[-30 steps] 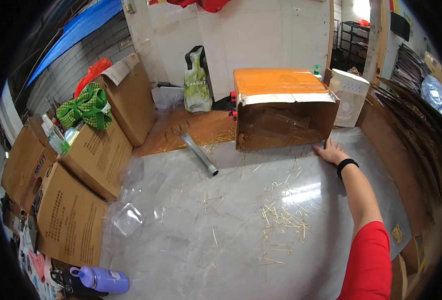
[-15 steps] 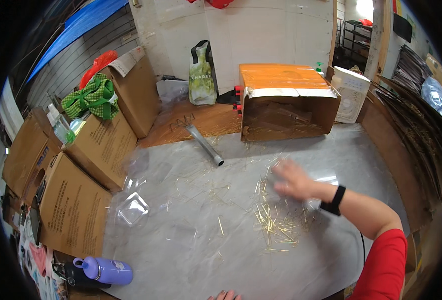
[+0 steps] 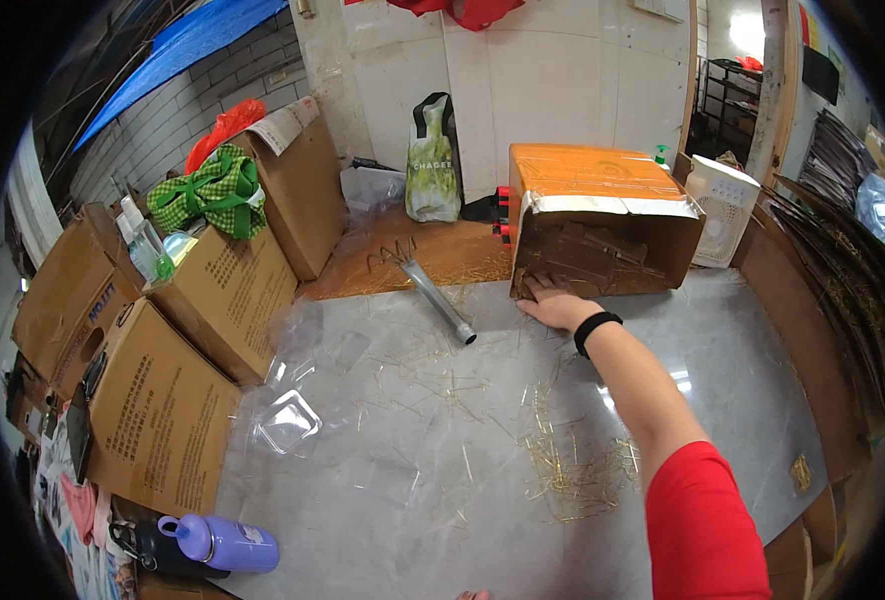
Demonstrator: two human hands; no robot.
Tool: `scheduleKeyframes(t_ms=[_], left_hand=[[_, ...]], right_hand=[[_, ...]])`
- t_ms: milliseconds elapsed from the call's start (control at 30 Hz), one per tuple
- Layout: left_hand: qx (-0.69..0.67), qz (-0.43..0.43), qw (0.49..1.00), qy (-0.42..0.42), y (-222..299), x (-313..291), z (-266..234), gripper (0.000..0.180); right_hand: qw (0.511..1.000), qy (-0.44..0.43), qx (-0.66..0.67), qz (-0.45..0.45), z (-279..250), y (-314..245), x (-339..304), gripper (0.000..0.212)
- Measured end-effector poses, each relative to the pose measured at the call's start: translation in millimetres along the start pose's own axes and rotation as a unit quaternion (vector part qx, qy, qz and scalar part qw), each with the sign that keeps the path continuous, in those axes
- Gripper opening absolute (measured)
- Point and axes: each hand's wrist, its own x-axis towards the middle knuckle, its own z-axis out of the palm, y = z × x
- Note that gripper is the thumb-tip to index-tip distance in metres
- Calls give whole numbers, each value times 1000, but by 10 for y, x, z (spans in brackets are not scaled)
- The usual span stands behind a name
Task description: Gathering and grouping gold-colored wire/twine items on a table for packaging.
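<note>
So, the brown cardboard box with the orange top lies on its side on the grey marbled tabletop, mouth facing the person. The right hand is palm down at that mouth's lower left edge, fingers slightly spread, fingertips just inside. Only a bit of the left hand pokes in at the bottom, so I can't tell what it's doing. Thin gold-coloured wire pieces lie scattered nearer the person. A grey metal tube with prongs lies left of the box.
</note>
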Motion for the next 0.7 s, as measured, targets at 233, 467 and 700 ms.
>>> scheduleKeyframes(t_ms=[233, 467, 700], left_hand=[[-10, 8, 999, -30, 5, -16, 15, 46], [9, 18, 999, -32, -22, -97, 112, 52], [11, 68, 983, -171, -114, -217, 44, 60]], right_hand=[[974, 108, -39, -196, 44, -106, -1172, 57], [934, 346, -79, 30, -484, 769, -633, 20], [972, 62, -116, 194, -273, 1686, -104, 60]])
